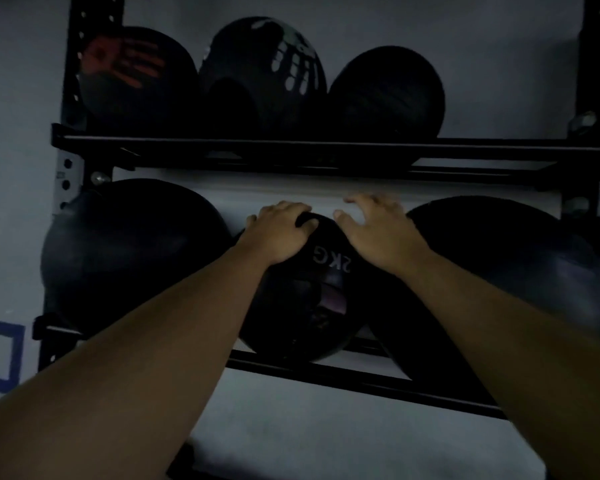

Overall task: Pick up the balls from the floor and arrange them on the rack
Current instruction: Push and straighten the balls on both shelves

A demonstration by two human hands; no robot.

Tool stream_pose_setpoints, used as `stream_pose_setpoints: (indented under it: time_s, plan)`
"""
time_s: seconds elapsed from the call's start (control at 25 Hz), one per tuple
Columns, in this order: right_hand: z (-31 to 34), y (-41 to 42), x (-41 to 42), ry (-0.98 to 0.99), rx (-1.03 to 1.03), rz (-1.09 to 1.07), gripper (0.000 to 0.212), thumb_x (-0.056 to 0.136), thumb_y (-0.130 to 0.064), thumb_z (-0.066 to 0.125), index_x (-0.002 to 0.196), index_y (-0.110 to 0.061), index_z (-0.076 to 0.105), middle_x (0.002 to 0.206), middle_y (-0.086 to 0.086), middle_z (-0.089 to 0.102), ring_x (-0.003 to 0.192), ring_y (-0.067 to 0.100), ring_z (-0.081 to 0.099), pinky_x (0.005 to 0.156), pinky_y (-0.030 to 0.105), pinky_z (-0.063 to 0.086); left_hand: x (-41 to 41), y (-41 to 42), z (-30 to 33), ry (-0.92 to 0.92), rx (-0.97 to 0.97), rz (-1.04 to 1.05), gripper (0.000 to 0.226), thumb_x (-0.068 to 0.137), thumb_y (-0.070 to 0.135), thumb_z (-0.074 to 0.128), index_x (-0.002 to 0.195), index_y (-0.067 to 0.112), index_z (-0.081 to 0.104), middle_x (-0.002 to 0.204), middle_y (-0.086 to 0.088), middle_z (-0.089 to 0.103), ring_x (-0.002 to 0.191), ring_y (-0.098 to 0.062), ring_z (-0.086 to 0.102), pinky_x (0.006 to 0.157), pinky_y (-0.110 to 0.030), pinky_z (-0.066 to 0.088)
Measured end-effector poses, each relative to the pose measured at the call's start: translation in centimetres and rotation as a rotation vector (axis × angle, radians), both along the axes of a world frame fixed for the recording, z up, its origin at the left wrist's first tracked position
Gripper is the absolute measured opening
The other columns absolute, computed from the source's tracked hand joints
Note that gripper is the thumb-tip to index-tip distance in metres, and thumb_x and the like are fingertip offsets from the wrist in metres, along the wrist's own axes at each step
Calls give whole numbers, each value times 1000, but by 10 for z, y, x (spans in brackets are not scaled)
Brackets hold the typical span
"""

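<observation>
Left hand (281, 233) gripping 2KG ball (312, 299), rack (291, 147)

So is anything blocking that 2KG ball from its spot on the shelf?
Nothing visible. The 2KG ball already sits on the lower shelf, in the gap between two bigger balls, with the left hand on top of it.

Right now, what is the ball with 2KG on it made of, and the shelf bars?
The 2KG ball looks like matte black rubber or vinyl: its skin is dull, with printed grey lettering and one faint shiny patch. The light is too dim to be sure. The shelf bars look like black-painted metal: straight, thin, hard-edged rails joined to a post with punched holes and a bolt.
</observation>
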State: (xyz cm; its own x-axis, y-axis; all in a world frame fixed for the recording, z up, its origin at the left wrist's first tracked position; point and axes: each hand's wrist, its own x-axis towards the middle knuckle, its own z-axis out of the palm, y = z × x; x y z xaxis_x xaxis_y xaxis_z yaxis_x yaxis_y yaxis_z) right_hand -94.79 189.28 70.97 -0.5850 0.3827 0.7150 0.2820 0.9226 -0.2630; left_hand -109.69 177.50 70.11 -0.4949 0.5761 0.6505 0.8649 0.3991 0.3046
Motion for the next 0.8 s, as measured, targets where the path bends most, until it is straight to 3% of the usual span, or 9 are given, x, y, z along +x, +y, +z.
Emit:
stream_pose_setpoints:
  time_s: [0.16, 0.28, 0.48, 0.68, 0.8]
  plan:
    - [-33, -26, -74, -48, -215, -79, 71, 103, -67, 28, 164, -32, 24, 170, 20, 23, 155, 46, 23, 126, 58, 23, -60, -37, -21, -102, -26, -117, 65, 105, 61, 41, 166, 39, 28, 177, 4, 22, 162, -25, 21, 130, -51, 22]
    - [-55, -29, -101, 62, -227, -235, 72, 101, -71, 22, 165, -37, 17, 173, 17, 17, 156, 48, 19, 124, 66, 19, -81, -31, -41, -56, 50, -279, 66, 108, 59, 38, 167, 35, 23, 180, 8, 9, 166, -16, 4, 132, -45, 9]
    - [-59, -33, -126, 126, -121, -336, 70, 101, -69, 20, 164, -37, 21, 169, 19, 27, 152, 48, 26, 121, 67, 22, -110, -24, -56, 0, 219, -330, 59, 110, 53, 36, 165, 32, 30, 176, 9, 24, 164, -14, 13, 133, -47, 12]
    - [-60, -21, -121, 110, -85, -265, 76, 99, -72, 18, 165, -35, 18, 170, 20, 23, 157, 44, 20, 125, 65, 17, -104, -14, -68, 39, 349, -296, 54, 110, 52, 37, 161, 36, 37, 172, 13, 32, 160, -10, 22, 129, -44, 14]
    - [-56, -15, -119, 62, -86, -234, 76, 99, -73, 16, 166, -37, 11, 174, 18, 15, 160, 44, 12, 125, 66, 13, -101, -13, -65, 28, 325, -270, 55, 110, 52, 35, 162, 37, 35, 173, 13, 30, 160, -10, 21, 130, -45, 13]
